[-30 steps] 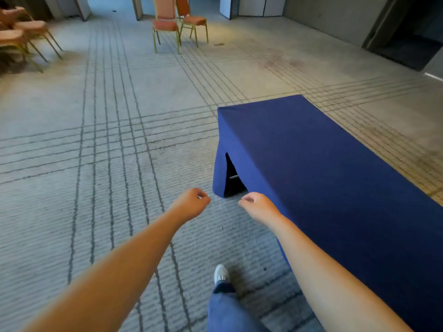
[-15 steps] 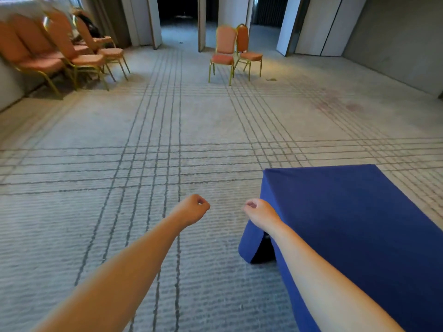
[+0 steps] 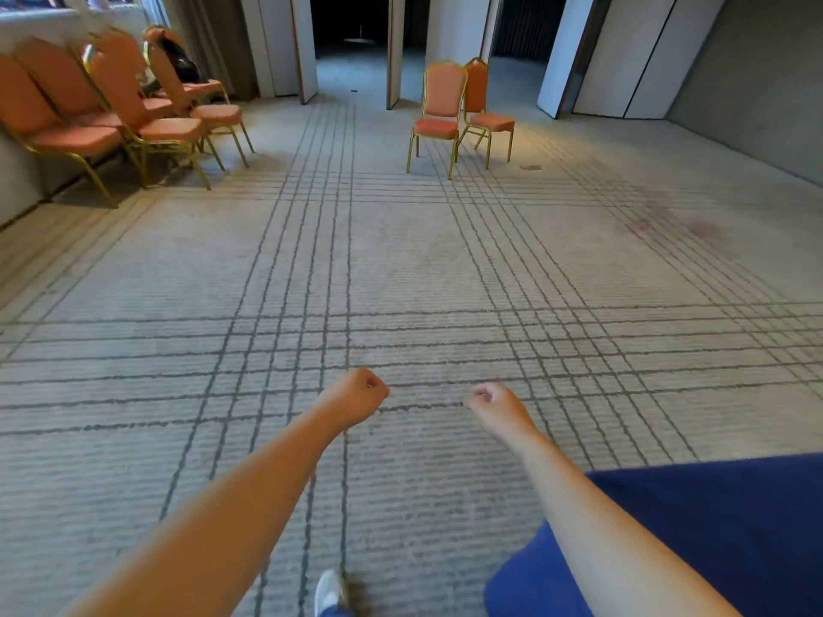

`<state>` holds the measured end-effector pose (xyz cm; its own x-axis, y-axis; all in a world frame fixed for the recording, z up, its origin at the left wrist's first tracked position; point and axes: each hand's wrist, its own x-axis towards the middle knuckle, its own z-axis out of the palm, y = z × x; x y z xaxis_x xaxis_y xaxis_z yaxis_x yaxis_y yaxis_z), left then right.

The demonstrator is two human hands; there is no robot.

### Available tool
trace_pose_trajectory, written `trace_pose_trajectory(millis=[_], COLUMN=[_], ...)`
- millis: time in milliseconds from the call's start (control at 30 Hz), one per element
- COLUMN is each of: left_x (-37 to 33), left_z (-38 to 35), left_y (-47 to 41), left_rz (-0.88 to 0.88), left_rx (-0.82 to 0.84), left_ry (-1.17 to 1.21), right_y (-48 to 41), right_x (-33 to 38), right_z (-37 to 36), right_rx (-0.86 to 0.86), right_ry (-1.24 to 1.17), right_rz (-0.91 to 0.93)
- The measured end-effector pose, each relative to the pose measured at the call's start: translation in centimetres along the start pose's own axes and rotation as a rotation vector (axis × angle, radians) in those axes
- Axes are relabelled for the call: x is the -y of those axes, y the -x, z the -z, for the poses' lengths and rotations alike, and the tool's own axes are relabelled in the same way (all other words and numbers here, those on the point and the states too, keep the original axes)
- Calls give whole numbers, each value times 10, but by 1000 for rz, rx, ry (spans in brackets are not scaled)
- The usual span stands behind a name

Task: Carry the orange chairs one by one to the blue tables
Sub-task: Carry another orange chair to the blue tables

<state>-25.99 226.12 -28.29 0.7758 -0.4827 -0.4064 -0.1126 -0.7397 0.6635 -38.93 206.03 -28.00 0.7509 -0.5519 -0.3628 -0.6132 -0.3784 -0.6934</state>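
Two orange chairs with gold frames stand together far ahead, one (image 3: 438, 118) facing me and the other (image 3: 487, 111) angled behind it. A row of several more orange chairs (image 3: 147, 113) lines the left wall. The blue-covered table (image 3: 735, 527) fills the bottom right corner. My left hand (image 3: 356, 396) and my right hand (image 3: 499, 405) are stretched out in front of me over the carpet, both curled into fists and holding nothing. My right forearm crosses the table's near corner.
Grey carpet (image 3: 401, 269) with dark crossing lines runs from me to the chairs. Open doorways (image 3: 352, 33) and white partition panels (image 3: 623, 51) stand at the far end. A dark bag (image 3: 178, 60) lies on a chair at the left. My shoe (image 3: 329, 592) shows at the bottom edge.
The view has lifted and moved forward past the blue table, which slid to the bottom right. The chairs have come closer into sight. Both hands stay curled and hold nothing.
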Motion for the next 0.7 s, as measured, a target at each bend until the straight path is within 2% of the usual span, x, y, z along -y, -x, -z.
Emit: trace_pose_trajectory(millis=[167, 433, 700], left_x=[-21, -55, -113], left_z=[84, 137, 203], left_y=[-119, -289, -499], left_rz=[-39, -55, -8], left_rx=[33, 129, 39], left_ry=[-54, -39, -29], right_y=[-110, -270, -492], right_x=[75, 135, 210], right_z=[-7, -1, 31], right_rx=[-63, -57, -17], right_ry=[-85, -150, -190], right_rz=[-13, -90, -67])
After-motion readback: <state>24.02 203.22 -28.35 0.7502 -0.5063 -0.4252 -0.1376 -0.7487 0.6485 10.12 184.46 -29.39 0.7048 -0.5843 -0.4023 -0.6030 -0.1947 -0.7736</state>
